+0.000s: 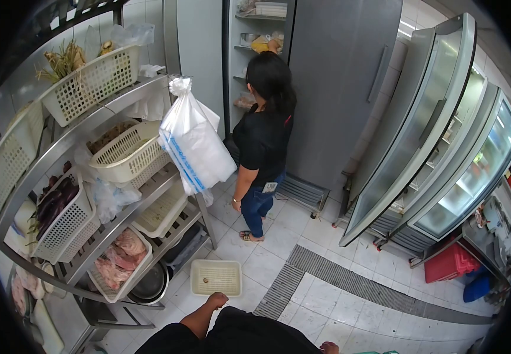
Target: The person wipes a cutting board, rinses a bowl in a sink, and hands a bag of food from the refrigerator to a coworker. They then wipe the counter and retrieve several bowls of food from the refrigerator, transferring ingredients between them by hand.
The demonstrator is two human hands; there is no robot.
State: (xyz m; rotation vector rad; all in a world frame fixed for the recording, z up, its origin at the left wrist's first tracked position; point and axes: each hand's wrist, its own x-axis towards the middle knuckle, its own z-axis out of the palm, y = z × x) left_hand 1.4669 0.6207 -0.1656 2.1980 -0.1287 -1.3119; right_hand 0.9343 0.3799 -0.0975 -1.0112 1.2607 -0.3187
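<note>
My left hand (217,300) hangs low in front of my body with its fingers curled in, and nothing shows in it. Just beyond it a shallow cream plastic tray (216,278) lies on the tiled floor with a small brown bit inside. Only a little of my right hand (329,348) appears at the bottom edge; its fingers are too hidden to read. To the left, a metal rack (99,242) carries a crate of raw meat (123,259), a crate of eggplants (58,206) and an upper basket (93,82) with leafy roots.
A co-worker (264,130) in black stands ahead, one arm reaching into an open fridge (238,59). White plastic bags (196,141) hang from the rack's corner. A glass-door cooler (409,130) stands ajar at right. A floor grate (350,283) crosses the tiles near a red bin (447,264).
</note>
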